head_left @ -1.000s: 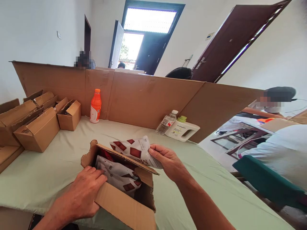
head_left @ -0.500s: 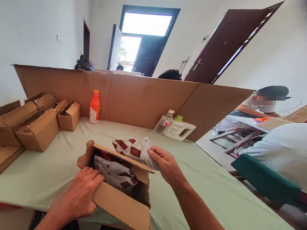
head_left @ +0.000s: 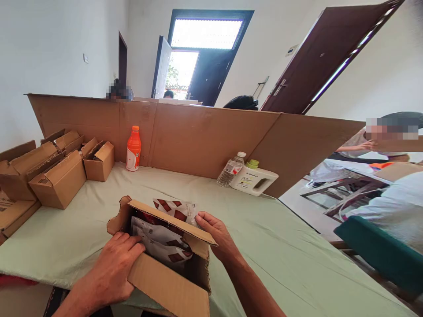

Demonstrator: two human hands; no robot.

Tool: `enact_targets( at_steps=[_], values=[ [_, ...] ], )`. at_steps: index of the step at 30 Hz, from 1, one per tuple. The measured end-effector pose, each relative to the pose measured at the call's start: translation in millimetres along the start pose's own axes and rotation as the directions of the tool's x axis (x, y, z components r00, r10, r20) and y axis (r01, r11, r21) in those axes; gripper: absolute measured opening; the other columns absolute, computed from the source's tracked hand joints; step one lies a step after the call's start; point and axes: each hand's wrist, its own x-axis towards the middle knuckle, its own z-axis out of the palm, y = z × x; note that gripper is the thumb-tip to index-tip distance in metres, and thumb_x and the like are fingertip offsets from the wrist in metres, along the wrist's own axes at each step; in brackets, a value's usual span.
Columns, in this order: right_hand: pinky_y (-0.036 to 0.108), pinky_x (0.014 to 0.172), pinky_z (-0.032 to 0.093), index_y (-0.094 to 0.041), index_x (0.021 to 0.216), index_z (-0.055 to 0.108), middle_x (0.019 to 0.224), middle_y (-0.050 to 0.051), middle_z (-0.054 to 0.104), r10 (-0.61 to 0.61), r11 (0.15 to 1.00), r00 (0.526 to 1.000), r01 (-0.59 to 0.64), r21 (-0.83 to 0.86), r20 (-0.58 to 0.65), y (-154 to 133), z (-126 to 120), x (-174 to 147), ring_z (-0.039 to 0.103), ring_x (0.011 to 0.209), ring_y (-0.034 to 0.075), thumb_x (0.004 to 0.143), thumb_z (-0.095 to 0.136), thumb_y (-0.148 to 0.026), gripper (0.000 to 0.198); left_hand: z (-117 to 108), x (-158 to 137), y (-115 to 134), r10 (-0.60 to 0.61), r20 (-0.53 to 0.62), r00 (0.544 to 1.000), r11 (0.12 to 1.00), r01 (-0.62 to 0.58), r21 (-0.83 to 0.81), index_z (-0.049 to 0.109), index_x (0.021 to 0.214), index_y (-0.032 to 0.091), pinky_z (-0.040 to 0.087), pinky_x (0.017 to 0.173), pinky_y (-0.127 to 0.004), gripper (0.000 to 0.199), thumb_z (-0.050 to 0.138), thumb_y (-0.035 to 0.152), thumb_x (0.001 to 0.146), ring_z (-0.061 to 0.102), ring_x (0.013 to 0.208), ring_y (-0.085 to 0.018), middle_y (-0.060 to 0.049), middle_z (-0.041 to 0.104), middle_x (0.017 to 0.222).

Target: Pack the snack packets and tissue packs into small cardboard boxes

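Gripping the left end of an open box (head_left: 170,279), left hand (head_left: 114,264) is clamped on cardboard; right hand (head_left: 216,233), apart from it, pinches a printed pouch (head_left: 178,209) by its right end, beyond the box's far flap. Box sits at the worktop (head_left: 280,246)'s near edge, more pouches (head_left: 161,237) inside. Far edge: orange bottle (head_left: 134,149) left of middle; clear bottle (head_left: 231,171) beside white jug (head_left: 253,180) toward far right corner. Other boxes (head_left: 61,180) crowd the left edge.
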Motion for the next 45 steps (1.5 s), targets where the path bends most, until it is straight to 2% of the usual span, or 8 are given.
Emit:
enact_targets(
  at_steps=[8,12,17,24,30,37,45],
  values=[
    [0.026,0.046,0.038,-0.022,0.072,0.06,0.059,-0.003,0.056,-0.039,0.999,0.999,0.04,0.014,-0.034,-6.5,10.6,-3.2,0.045,0.05,0.013,0.062,0.082,-0.069,0.052,-0.3,9.6,-3.9,0.041,-0.046,0.998,0.999,-0.042,-0.023,0.061,0.111,0.021,0.04,0.11,-0.057,0.047,0.061,0.015,0.064,0.059,0.116,-0.033,-0.011,0.066,0.129],
    [0.025,0.046,0.038,-0.022,0.072,0.059,0.059,-0.003,0.056,-0.025,0.998,0.999,0.027,0.05,-0.04,-8.7,15.5,-1.4,0.046,0.05,0.013,0.06,0.083,-0.068,0.053,2.2,8.3,-3.8,0.036,-0.045,0.998,0.999,-0.037,-0.018,0.061,0.109,0.02,0.042,0.108,-0.057,0.043,0.06,0.016,0.066,0.059,0.114,-0.034,-0.012,0.066,0.127],
    [0.026,0.044,0.038,-0.022,0.071,0.057,0.056,-0.005,0.055,0.046,0.993,0.998,-0.042,0.112,-0.033,-6.1,17.0,-0.7,0.046,0.048,0.013,0.054,0.088,-0.066,0.056,8.6,3.2,-4.7,0.038,-0.046,0.998,0.999,-0.039,-0.023,0.06,0.113,0.021,0.038,0.112,-0.058,0.049,0.061,0.014,0.064,0.058,0.117,-0.033,-0.012,0.064,0.131],
    [0.026,0.046,0.04,-0.022,0.07,0.06,0.059,-0.002,0.059,0.014,0.997,1.0,-0.012,0.075,-0.021,-12.3,14.6,-1.7,0.049,0.05,0.014,0.056,0.087,-0.065,0.053,13.9,2.7,-9.0,0.064,-0.074,0.995,0.997,-0.066,-0.034,0.057,0.116,0.022,0.038,0.111,-0.056,0.052,0.062,0.014,0.065,0.058,0.118,-0.033,-0.011,0.063,0.132],
    [0.026,0.049,0.041,-0.022,0.071,0.062,0.063,-0.001,0.062,-0.03,0.997,0.999,0.033,0.065,-0.045,-21.8,17.0,-1.9,0.051,0.054,0.014,0.055,0.088,-0.063,0.051,12.5,7.7,-8.8,0.063,-0.076,0.995,0.998,-0.063,0.01,0.056,0.109,0.023,0.044,0.099,-0.048,0.047,0.062,0.011,0.063,0.059,0.106,-0.03,-0.008,0.066,0.118],
    [0.026,0.046,0.041,-0.022,0.071,0.062,0.061,-0.003,0.062,0.023,0.993,1.0,-0.022,0.117,-0.009,-25.8,23.7,-3.9,0.05,0.051,0.013,0.055,0.09,-0.059,0.049,15.6,4.9,-6.8,0.06,-0.078,0.995,0.998,-0.06,0.011,0.055,0.111,0.023,0.043,0.1,-0.047,0.05,0.062,0.011,0.063,0.058,0.105,-0.03,-0.008,0.065,0.114],
    [0.028,0.047,0.045,-0.022,0.073,0.062,0.062,-0.002,0.065,0.112,0.98,0.994,-0.11,0.165,0.0,-9.8,18.4,-2.3,0.056,0.05,0.016,0.051,0.093,-0.057,0.051,17.7,-2.2,-3.0,0.05,-0.104,0.993,0.999,-0.049,0.01,0.057,0.11,0.023,0.044,0.098,-0.047,0.052,0.062,0.01,0.059,0.058,0.104,-0.03,-0.008,0.066,0.113]
  ],
)
